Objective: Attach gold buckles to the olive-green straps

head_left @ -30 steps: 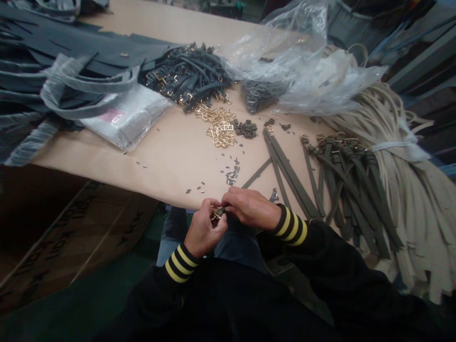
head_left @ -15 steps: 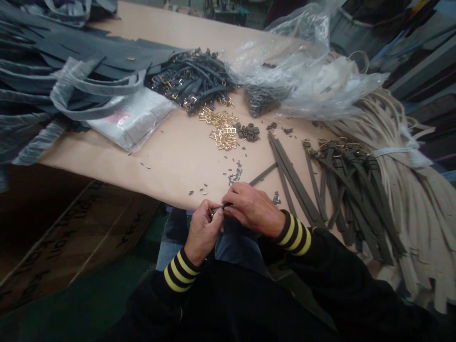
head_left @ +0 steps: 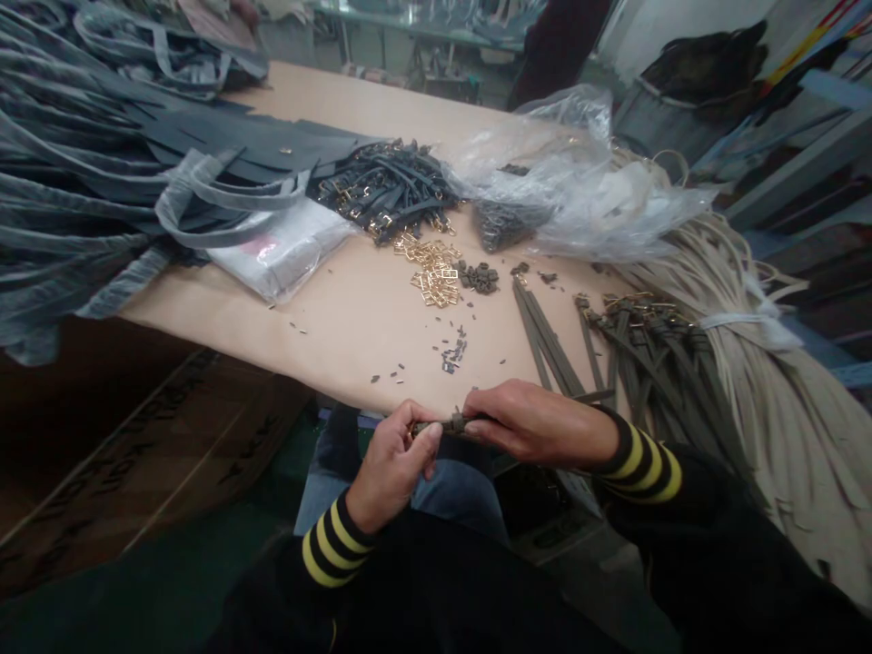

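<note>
Strap [head_left: 453, 423] now level, buckle [head_left: 414, 430] leftward

This is a workshop where bag parts get made. I sit at a long table covered in tan paper [head_left: 354, 327]. On it are heaps of dark straps with gold buckles [head_left: 388, 191], loose gold buckles [head_left: 434, 277], and tiny metal bits [head_left: 453, 352]. Long dark handles [head_left: 68, 209] hang over one end. Tied bundles of pale strips [head_left: 769, 381] lie at the other end. More work tables [head_left: 422, 36] stand far off.
</note>
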`<state>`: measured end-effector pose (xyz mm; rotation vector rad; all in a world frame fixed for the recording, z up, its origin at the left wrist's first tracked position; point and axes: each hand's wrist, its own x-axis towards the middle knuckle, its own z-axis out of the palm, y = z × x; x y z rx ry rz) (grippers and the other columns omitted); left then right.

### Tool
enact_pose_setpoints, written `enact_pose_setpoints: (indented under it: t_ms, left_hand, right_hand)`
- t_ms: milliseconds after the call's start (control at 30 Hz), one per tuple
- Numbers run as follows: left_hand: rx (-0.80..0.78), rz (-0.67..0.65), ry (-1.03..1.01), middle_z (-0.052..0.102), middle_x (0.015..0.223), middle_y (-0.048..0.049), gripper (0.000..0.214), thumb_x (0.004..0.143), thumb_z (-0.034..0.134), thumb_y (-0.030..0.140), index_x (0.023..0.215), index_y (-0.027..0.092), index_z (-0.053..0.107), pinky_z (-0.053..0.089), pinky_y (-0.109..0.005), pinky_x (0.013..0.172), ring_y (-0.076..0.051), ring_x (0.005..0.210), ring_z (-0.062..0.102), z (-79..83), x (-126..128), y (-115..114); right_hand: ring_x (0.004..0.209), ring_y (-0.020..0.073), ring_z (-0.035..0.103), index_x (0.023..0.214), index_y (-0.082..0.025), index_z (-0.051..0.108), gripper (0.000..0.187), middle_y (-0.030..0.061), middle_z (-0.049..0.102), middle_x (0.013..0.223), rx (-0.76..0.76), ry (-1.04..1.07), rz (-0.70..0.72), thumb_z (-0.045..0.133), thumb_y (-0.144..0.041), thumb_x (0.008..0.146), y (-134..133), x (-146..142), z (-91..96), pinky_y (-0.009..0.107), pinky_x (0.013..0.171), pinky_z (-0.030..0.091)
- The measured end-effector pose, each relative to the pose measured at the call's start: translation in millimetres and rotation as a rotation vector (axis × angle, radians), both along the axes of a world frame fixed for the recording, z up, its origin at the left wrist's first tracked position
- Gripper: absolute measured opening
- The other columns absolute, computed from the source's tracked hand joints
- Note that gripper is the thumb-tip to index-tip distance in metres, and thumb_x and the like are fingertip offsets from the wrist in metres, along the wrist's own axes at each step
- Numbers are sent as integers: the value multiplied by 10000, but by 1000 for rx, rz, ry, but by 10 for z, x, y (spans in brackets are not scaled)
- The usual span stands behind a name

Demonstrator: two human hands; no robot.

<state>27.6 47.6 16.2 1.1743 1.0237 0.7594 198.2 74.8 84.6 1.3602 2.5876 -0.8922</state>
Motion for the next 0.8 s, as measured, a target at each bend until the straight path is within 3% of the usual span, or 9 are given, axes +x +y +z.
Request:
enact_pose_setpoints:
  t_ms: [133,300,500,800]
  left_hand:
    - [81,-71,117,382,462,82,159,772,423,313,740,158,408,288,-199,419,-64,409,351,22,-3,-32]
    - [253,-66,274,362,547,60,100,748,434,232,677,162,424,302,-212,488,-82,508,342,60,-8,-34]
    - [275,-105,299,362,546,57,101,732,431,230,659,161,443,290,-213,486,-88,512,331,108,0,-51]
    - [-64,-172,-7,412,491,68,236,739,449,368,635,170,375,287,-181,415,-50,410,345,91,16,-74]
  right_hand:
    - [474,76,402,723,-132,538,112,-12,496,545,-77,129,-32,440,-128,777,-92,-20,-78,189,472,265]
    - [480,72,366,649,-136,503,105,-43,409,519,-23,249,-141,450,-123,739,-174,-21,-255,189,475,261]
    - [454,62,320,578,-146,447,176,-67,326,479,-45,328,-170,446,-168,753,-233,-23,-305,183,450,239]
    - [455,58,326,607,-136,472,169,-62,351,488,-138,390,-183,433,-195,761,-289,38,-263,176,445,261]
